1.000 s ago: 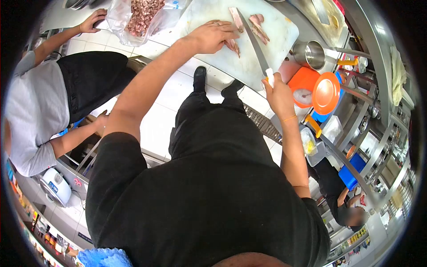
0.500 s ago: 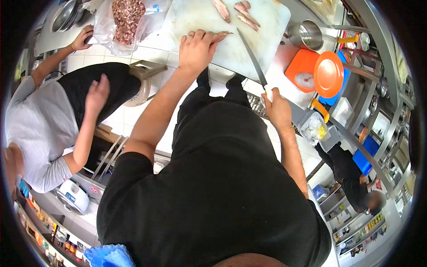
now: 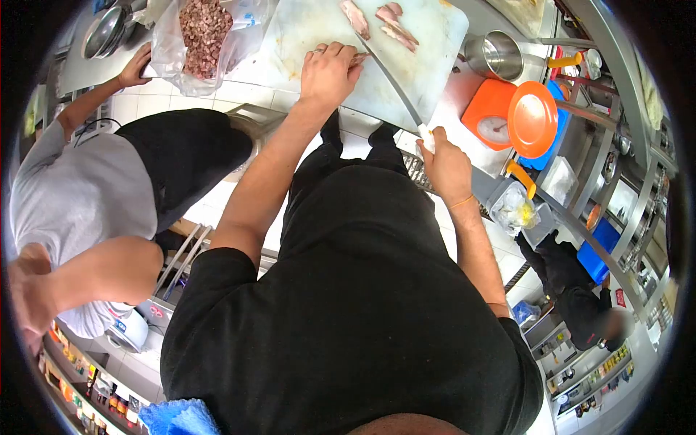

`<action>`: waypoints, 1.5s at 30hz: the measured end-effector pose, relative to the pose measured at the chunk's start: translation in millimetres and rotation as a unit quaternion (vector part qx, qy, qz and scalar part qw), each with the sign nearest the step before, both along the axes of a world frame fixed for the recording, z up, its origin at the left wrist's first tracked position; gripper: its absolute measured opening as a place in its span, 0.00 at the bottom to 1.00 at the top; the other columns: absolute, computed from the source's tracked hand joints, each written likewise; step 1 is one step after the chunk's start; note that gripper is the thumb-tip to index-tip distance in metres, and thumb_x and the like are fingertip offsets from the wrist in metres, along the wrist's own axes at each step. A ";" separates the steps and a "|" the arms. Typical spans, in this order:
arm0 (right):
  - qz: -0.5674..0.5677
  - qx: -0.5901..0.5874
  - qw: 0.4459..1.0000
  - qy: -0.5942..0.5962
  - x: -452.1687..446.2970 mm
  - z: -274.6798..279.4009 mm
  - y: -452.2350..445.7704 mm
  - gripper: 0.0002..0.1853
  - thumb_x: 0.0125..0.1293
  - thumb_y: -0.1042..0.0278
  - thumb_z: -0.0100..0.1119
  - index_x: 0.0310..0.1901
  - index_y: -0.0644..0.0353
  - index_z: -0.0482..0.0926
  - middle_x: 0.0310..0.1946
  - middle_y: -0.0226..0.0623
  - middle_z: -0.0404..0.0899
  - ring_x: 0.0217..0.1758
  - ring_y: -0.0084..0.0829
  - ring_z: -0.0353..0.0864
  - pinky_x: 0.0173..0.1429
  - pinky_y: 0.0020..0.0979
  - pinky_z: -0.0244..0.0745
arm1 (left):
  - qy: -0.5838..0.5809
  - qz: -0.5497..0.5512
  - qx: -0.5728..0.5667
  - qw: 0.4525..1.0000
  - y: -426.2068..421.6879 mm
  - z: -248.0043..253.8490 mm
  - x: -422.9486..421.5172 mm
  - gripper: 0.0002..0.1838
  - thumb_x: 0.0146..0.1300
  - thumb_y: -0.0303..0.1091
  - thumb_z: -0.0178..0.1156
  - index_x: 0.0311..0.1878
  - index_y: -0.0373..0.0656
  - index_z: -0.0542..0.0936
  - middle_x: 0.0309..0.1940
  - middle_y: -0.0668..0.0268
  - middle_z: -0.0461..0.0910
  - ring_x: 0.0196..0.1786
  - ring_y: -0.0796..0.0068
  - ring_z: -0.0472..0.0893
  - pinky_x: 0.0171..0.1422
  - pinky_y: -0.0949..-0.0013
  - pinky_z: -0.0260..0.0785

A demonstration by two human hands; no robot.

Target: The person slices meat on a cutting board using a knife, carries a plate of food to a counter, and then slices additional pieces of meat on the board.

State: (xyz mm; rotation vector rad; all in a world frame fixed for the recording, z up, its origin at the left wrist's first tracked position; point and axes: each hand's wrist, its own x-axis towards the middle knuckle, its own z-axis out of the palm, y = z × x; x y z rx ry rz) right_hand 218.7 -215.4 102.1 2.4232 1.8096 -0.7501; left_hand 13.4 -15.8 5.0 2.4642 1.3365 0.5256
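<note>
A piece of raw meat (image 3: 359,58) lies on the white cutting board (image 3: 438,54), mostly covered by my left hand (image 3: 330,76), whose bent fingers press down on it. My right hand (image 3: 447,168) is closed round the white handle of a long knife (image 3: 397,85). Its blade slants across the board, with the tip end close beside my left fingertips and the meat. Whether the edge touches the meat I cannot tell. Farther up the board lie a pale strip of meat (image 3: 355,18) and some more meat pieces (image 3: 399,32).
Left of the board sits a plastic bag (image 3: 168,58) of diced meat (image 3: 205,36), near metal bowls (image 3: 109,32). On the right are a steel pot (image 3: 496,56), an orange scale (image 3: 482,109) and an orange plate (image 3: 533,119). A person in grey (image 3: 87,181) is close on my left; another person (image 3: 573,290) is farther right.
The knife's tip has swung left and closer to my left hand, and my right hand has shifted slightly. The person in grey has raised a hand from the lap towards the head.
</note>
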 end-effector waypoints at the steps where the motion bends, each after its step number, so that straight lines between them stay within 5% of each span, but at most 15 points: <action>1: 0.000 -0.003 1.000 0.004 -0.8 2.8 2.9 0.19 0.77 0.53 0.61 0.50 0.63 0.74 0.29 0.53 0.87 0.35 0.57 0.89 0.40 0.54 0.82 | -0.010 -0.001 0.006 1.000 -0.2 0.6 0.5 0.15 0.61 0.41 0.73 0.50 0.49 0.88 0.48 0.63 0.87 0.53 0.53 0.85 0.59 0.51 0.75; 13: -0.007 -0.056 0.997 0.046 -4.4 -20.5 11.0 0.16 0.77 0.59 0.59 0.53 0.64 0.73 0.31 0.55 0.87 0.37 0.58 0.89 0.43 0.56 0.82 | -0.052 -0.020 0.027 0.998 7.7 -11.2 9.5 0.06 0.67 0.34 0.68 0.43 0.45 0.88 0.42 0.62 0.89 0.48 0.52 0.86 0.54 0.51 0.77; 22: -0.002 -0.019 0.995 0.098 -10.6 -34.6 64.7 0.13 0.74 0.65 0.59 0.50 0.67 0.74 0.33 0.55 0.88 0.41 0.57 0.90 0.48 0.55 0.83 | -0.078 -0.021 -0.005 0.997 3.4 0.0 10.1 0.08 0.67 0.35 0.69 0.45 0.43 0.88 0.44 0.58 0.89 0.47 0.49 0.86 0.56 0.51 0.77; 25: -0.003 -0.002 0.996 0.092 -6.8 -17.5 58.7 0.17 0.79 0.57 0.58 0.50 0.65 0.73 0.32 0.56 0.87 0.39 0.59 0.89 0.45 0.57 0.81 | -0.077 0.003 -0.035 0.996 -1.6 3.0 6.9 0.10 0.68 0.37 0.69 0.47 0.43 0.87 0.45 0.57 0.88 0.49 0.48 0.85 0.57 0.51 0.77; 33: 0.029 -0.041 0.996 0.072 -3.7 2.7 21.1 0.17 0.78 0.60 0.59 0.52 0.67 0.71 0.30 0.56 0.87 0.35 0.59 0.89 0.43 0.58 0.81 | -0.058 0.003 -0.034 0.998 4.9 -5.8 7.6 0.09 0.68 0.36 0.69 0.46 0.44 0.87 0.44 0.57 0.88 0.49 0.49 0.85 0.56 0.50 0.77; 41: 0.011 -0.018 0.993 0.112 -22.6 -61.8 55.4 0.17 0.77 0.60 0.58 0.52 0.68 0.72 0.31 0.56 0.87 0.38 0.58 0.89 0.45 0.57 0.82 | -0.061 0.010 -0.020 0.998 1.9 -5.3 10.2 0.07 0.68 0.34 0.67 0.46 0.44 0.87 0.44 0.58 0.88 0.49 0.49 0.85 0.56 0.50 0.77; 45: 0.019 0.006 0.994 0.109 -17.2 -51.2 73.8 0.16 0.77 0.59 0.58 0.51 0.68 0.73 0.31 0.56 0.87 0.38 0.57 0.90 0.45 0.56 0.82 | -0.083 0.015 -0.056 0.995 -6.0 6.2 9.8 0.09 0.69 0.35 0.67 0.49 0.45 0.87 0.45 0.58 0.88 0.51 0.49 0.85 0.58 0.52 0.78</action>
